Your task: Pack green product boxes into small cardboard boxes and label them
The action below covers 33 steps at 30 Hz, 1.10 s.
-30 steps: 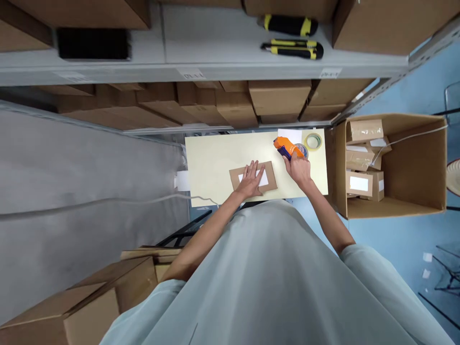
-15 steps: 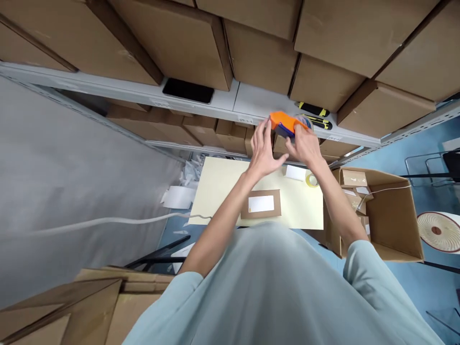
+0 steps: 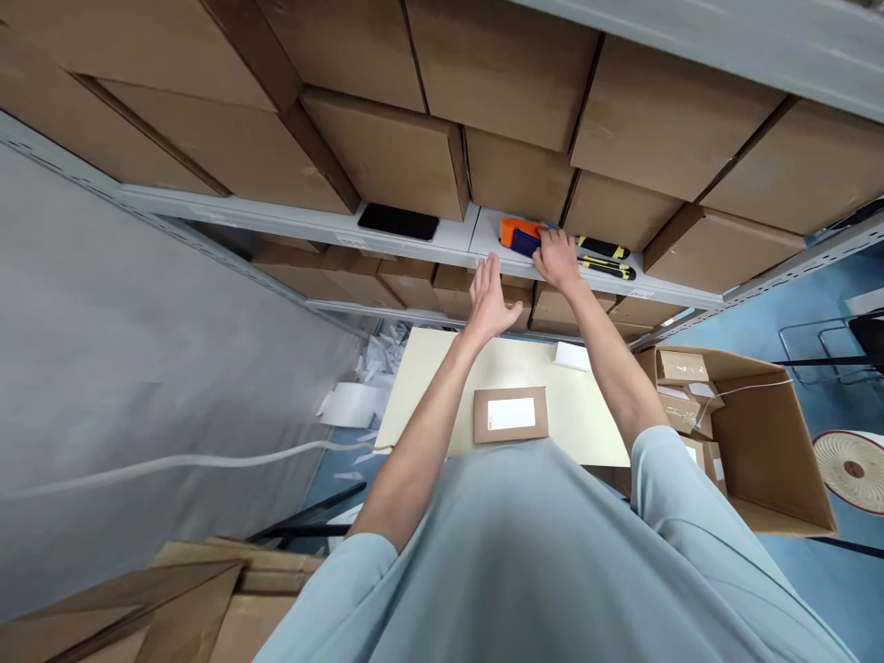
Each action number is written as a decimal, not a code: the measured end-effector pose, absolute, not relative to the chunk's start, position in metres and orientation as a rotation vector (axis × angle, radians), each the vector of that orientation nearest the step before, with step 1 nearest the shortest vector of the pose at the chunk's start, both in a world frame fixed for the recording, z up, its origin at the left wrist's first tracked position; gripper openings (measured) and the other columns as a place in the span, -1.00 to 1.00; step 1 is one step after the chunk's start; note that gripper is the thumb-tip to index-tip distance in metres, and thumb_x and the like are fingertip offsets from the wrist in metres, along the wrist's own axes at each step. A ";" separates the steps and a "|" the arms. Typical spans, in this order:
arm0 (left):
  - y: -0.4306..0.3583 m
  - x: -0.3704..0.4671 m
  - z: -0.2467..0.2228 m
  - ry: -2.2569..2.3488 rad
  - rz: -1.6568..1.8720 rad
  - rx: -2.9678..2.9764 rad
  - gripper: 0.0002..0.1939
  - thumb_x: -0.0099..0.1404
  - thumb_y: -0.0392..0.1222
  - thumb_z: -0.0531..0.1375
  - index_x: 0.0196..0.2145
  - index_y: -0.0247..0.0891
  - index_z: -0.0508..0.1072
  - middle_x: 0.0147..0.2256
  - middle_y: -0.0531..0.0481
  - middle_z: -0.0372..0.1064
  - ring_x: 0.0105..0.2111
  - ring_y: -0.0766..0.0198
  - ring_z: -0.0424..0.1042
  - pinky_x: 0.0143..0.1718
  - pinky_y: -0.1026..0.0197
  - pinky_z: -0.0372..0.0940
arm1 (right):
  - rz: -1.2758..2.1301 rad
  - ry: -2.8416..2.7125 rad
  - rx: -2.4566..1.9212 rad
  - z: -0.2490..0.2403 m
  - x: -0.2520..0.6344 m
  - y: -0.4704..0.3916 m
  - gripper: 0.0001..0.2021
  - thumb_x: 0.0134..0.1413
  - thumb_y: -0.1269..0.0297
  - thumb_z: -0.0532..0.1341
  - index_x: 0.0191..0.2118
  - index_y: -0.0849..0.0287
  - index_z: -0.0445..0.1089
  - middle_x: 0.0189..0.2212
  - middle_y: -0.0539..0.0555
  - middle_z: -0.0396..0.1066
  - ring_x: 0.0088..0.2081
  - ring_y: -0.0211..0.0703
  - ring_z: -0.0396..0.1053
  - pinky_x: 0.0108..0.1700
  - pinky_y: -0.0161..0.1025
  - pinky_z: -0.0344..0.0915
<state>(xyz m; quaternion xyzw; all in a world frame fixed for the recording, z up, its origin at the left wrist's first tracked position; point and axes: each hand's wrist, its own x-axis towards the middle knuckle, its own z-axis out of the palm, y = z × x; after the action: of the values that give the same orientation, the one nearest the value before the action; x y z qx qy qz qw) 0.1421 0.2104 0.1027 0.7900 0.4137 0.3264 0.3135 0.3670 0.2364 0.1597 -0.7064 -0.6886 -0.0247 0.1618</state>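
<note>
My right hand (image 3: 556,258) is closed around the right end of an orange and blue tape dispenser (image 3: 519,237), which is on the grey shelf (image 3: 487,241). The fingers hide that end of it. To the left and lower, my left hand (image 3: 489,302) is held up in front of the shelf edge, fingers stretched and thumb apart, with nothing in it. Just right of my right hand lie two black and yellow utility knives (image 3: 604,247). A small cardboard box (image 3: 511,414) with a white label lies flat on the pale table (image 3: 428,391) below.
A black phone (image 3: 399,221) lies on the shelf to the left. Cardboard boxes (image 3: 521,180) are stacked behind, with more on the level below. At right, a large open carton (image 3: 773,442) holds several small parcels, beside a round fan (image 3: 853,470). A white cable (image 3: 207,468) crosses at left.
My right hand has brought the tape dispenser onto the shelf. My left hand has come away from it and lowered. The view has tilted up, showing more of the stacked boxes.
</note>
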 end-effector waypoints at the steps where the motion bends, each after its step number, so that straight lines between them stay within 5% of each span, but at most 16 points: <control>1: 0.203 0.130 0.092 1.106 0.868 2.068 0.22 0.28 -0.12 0.41 0.69 -0.22 -0.16 0.70 -0.29 -0.26 0.70 -0.25 -0.39 0.67 -0.35 -0.32 | -0.098 -1.910 -1.980 0.155 0.367 0.223 -0.45 0.57 0.19 -0.05 0.44 0.41 0.27 0.36 0.54 0.39 0.41 0.44 0.27 0.48 0.49 0.15; 5: 0.148 0.065 0.024 1.270 0.843 1.880 0.15 0.33 -0.02 0.41 0.67 -0.28 -0.07 0.67 -0.36 -0.15 0.70 -0.21 -0.25 0.69 -0.27 -0.23 | 0.017 -1.654 -1.841 0.090 0.364 0.118 -0.39 0.63 -0.06 -0.09 0.55 0.14 0.18 0.49 0.38 0.29 0.53 0.31 0.19 0.55 0.42 0.13; 11: 0.007 -0.015 -0.071 1.555 0.334 1.213 0.10 0.37 0.26 0.39 0.59 -0.41 0.10 0.57 -0.61 0.07 0.54 -0.30 0.26 0.56 -0.25 0.18 | 0.906 -0.884 -2.146 -0.047 0.315 -0.109 0.02 0.26 -0.53 0.20 0.49 0.28 0.30 0.43 0.55 0.38 0.43 0.41 0.39 0.47 0.35 0.34; 17: -0.047 -0.015 -0.088 1.271 0.183 1.112 0.15 0.10 0.22 0.58 0.48 -0.32 0.29 0.48 -0.46 0.31 0.48 -0.25 0.37 0.53 -0.19 0.26 | 1.389 -0.665 -1.937 -0.075 0.276 -0.160 0.28 -0.17 -0.48 0.53 0.56 0.16 0.24 0.58 0.40 0.21 0.57 0.35 0.23 0.56 0.22 0.25; 24: -0.028 -0.007 -0.083 1.252 0.330 1.282 0.19 -0.09 0.18 0.66 0.43 -0.21 0.41 0.22 -0.24 0.45 0.21 -0.12 0.53 0.36 -0.18 0.45 | 1.364 -0.840 -1.773 -0.050 0.282 -0.130 0.07 -0.19 -0.26 0.63 0.43 0.05 0.41 0.32 0.23 0.57 0.37 0.31 0.47 0.46 0.19 0.39; 28: -0.010 0.008 -0.076 1.384 0.463 1.432 -0.21 0.25 0.19 0.51 0.32 -0.22 0.54 -0.03 -0.12 0.38 -0.03 0.08 0.51 0.22 -0.02 0.49 | 1.257 -0.832 -1.904 -0.039 0.292 -0.126 -0.14 -0.01 -0.33 0.51 0.30 0.08 0.48 0.20 0.25 0.63 0.19 0.27 0.58 0.30 0.19 0.53; 33: 0.007 0.037 -0.075 1.434 0.410 1.529 -0.50 0.51 0.17 0.29 0.15 -0.26 0.64 -0.25 -0.09 0.32 -0.07 -0.02 0.48 0.17 -0.03 0.46 | 1.094 -0.777 -1.982 -0.042 0.291 -0.117 -0.26 0.25 -0.38 0.29 0.27 0.13 0.45 0.26 0.31 0.60 0.27 0.20 0.55 0.40 0.14 0.45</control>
<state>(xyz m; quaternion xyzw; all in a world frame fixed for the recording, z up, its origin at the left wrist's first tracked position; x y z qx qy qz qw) 0.0370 0.0068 -0.0747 0.6272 0.5883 0.1684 0.4818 0.2914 -0.1167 -0.0416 -0.7708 -0.3021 0.4256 0.3654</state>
